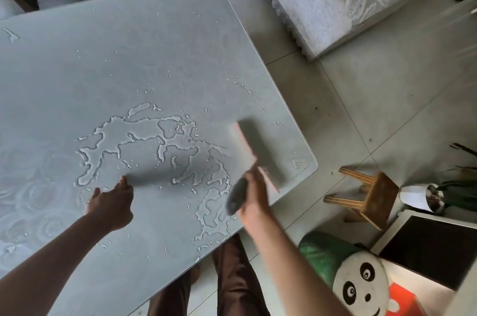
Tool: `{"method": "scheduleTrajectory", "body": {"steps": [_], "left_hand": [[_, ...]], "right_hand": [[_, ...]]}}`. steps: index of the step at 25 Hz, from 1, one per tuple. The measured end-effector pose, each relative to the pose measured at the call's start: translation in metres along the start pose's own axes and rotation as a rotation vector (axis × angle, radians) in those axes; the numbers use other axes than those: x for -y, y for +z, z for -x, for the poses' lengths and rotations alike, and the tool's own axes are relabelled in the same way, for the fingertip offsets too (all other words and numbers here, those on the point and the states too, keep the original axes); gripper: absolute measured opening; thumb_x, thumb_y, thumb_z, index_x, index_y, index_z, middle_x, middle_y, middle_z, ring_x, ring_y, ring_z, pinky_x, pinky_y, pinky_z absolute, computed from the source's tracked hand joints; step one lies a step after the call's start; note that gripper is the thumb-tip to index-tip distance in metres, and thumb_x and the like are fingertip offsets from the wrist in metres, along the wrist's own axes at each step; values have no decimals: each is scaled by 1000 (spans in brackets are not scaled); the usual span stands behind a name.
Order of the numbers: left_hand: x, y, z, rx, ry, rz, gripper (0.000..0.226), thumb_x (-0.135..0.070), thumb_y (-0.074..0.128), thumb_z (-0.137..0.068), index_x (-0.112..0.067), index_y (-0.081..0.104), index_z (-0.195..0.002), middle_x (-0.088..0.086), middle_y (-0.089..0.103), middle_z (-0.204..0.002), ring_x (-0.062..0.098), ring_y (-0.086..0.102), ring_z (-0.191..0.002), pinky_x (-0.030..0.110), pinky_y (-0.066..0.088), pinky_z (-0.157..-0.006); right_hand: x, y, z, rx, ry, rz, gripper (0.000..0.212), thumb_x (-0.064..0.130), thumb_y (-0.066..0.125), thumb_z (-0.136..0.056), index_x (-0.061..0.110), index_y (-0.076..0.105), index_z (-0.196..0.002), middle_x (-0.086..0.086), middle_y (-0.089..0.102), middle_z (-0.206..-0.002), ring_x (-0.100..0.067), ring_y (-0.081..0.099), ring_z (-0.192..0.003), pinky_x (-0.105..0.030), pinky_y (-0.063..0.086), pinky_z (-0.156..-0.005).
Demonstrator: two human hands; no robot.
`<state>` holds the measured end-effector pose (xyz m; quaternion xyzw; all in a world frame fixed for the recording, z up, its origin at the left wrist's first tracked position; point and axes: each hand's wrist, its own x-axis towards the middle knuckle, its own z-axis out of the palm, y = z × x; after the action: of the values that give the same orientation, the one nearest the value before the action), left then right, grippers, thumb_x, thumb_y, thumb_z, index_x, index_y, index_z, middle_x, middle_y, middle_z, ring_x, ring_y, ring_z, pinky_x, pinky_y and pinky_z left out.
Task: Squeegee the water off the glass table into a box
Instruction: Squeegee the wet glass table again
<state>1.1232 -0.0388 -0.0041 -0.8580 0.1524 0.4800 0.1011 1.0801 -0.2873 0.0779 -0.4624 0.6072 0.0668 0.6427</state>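
A: Item at centre right?
B: Small wooden stool (371, 197), lying on its side on the pale tiled floor (374, 98), legs pointing left.
A: Adjacent items?
B: White glossy plant pot (415, 197) with dark green leaves, just beside the stool. Below it, a round white panda-face cushion (360, 287) on a green base.
A: Top right?
B: White textured fabric cover (304, 0) over furniture.

Setting: living area of a home. Evidence: pale grey tiled floor (374, 98); frosted glass table (154, 44); small wooden stool (371, 199); round panda-faced plush seat (361, 287); white scallop-edged furniture cover (309, 5); green plant in a white pot (423, 197).
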Motion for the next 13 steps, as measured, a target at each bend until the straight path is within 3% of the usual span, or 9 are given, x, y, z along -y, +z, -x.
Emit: {"method": "scheduleTrajectory", "body": {"steps": [2,5,7,10,12,13], "left_hand": [[0,-3,1,7,-6,-4,51,-20,39,-93,-16,27,-143,2,0,-161,13,40,-135,39,22,-115],[0,-8,4,26,-12,32,54,-20,40,-93,-17,25,-145,2,0,-161,12,35,-139,40,22,-116],[1,-10,4,17,-7,56,55,-20,40,-93,-17,25,-146,1,1,-161,13,35,-139,39,22,-116],[1,-10,6,-30,-26,145,53,-17,40,-94,-19,30,-145,-2,5,-161,14,34,-139,36,22,-115],[3,-12,5,-69,-63,224,55,-15,39,-94,-21,29,-148,-3,11,-160,15,32,-141,34,23,-116],[3,-13,4,-89,-70,252,55,-14,38,-94,-22,30,-148,-3,16,-160,16,31,-141,33,23,-116]], "right_hand": [[-22,28,19,115,27,-23,20,6,37,-93,23,43,-86,2,40,-67,-8,43,-51,-21,36,-44],[2,30,21,225,48,-57,28,22,38,-100,24,42,-72,0,31,-60,-7,35,-37,-19,31,-36],[38,9,8,146,-34,-60,35,29,38,-102,25,39,-67,4,33,-49,-7,33,-36,-20,28,-36],[81,-38,-19,-48,-55,-114,39,23,30,-104,22,42,-67,6,35,-30,-7,34,-23,-10,24,-29],[75,-48,-30,-122,19,-132,33,22,28,-104,22,41,-73,2,45,-37,-9,42,-28,-11,33,-32],[60,-43,-33,-114,48,-102,29,23,27,-103,24,40,-77,-4,55,-51,-12,51,-38,-17,44,-38]]}}
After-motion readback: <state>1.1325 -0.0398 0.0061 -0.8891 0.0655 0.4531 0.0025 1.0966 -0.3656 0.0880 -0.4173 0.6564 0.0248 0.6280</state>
